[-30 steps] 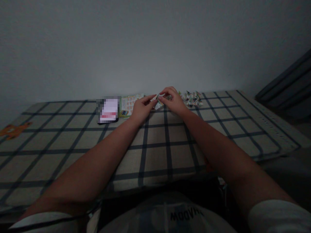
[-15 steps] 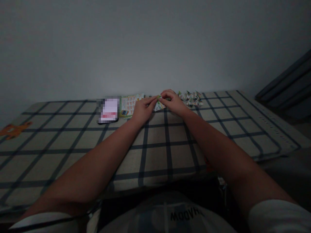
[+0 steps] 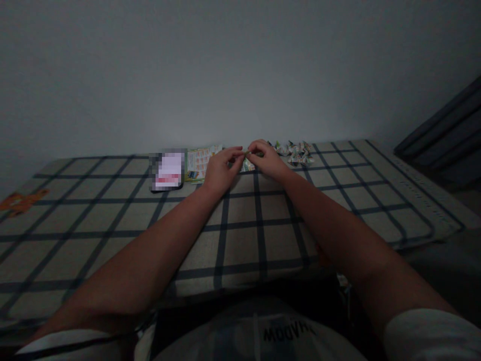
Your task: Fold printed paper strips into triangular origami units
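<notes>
My left hand [image 3: 221,169] and my right hand [image 3: 267,158] meet near the far edge of the table, fingertips close together. Both pinch a small greenish strip of printed paper [image 3: 247,152], partly covered by the fingers. Just under the hands shows a colourful printed piece of paper [image 3: 248,165]; whether it joins the strip I cannot tell. Beside my left hand lie printed sheets [image 3: 198,161] in green, white and orange. Right of my right hand sit several small folded paper pieces [image 3: 300,153] with pointed corners.
A phone [image 3: 168,173] with a pixelated bright screen lies left of the sheets. A checked cloth [image 3: 240,240] covers the table, with an orange figure [image 3: 24,201] at the left. The plain wall [image 3: 240,75] rises behind, and dark folded fabric [image 3: 447,130] hangs at the right.
The paper between my fingertips has turned, showing a narrow strip instead of a broader printed face. My left fingers have shifted slightly; the sheets, phone and folded pieces stay in place.
</notes>
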Motion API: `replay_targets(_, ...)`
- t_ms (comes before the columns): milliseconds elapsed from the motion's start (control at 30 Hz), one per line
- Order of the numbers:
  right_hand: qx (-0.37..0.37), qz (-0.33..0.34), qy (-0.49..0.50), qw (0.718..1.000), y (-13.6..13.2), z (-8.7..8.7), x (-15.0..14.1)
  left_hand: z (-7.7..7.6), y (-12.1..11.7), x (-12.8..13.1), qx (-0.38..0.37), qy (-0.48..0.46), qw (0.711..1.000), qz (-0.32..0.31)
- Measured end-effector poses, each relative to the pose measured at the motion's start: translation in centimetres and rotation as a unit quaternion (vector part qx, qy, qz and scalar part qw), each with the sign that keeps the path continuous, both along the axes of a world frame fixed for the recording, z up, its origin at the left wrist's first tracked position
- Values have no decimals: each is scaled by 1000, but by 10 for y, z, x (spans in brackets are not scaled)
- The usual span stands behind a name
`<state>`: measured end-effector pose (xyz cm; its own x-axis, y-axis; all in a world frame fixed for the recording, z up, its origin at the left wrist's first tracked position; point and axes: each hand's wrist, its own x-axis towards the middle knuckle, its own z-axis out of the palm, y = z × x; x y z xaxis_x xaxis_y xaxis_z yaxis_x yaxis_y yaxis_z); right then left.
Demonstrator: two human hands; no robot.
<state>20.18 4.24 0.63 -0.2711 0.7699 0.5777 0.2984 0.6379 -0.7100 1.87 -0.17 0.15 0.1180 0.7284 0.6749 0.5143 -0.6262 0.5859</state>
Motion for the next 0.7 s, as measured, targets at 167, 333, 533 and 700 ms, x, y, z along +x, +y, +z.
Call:
replay_targets(167, 19, -5, 4, 1000, -1, -1, -4, 3, -3, 0, 44, 24, 999, -15)
replay_targets(333, 41, -12, 3, 999, -1, 1, 0, 5, -5, 1, 62, 22, 997, -41)
replay_targets(533, 51, -15, 0, 999, -8, 5, 5, 2, 2, -1, 13, -30, 999, -1)
replay_targets(700, 34, 5, 17, 999, -7, 3, 7, 0, 6, -4, 16, -33, 999, -8)
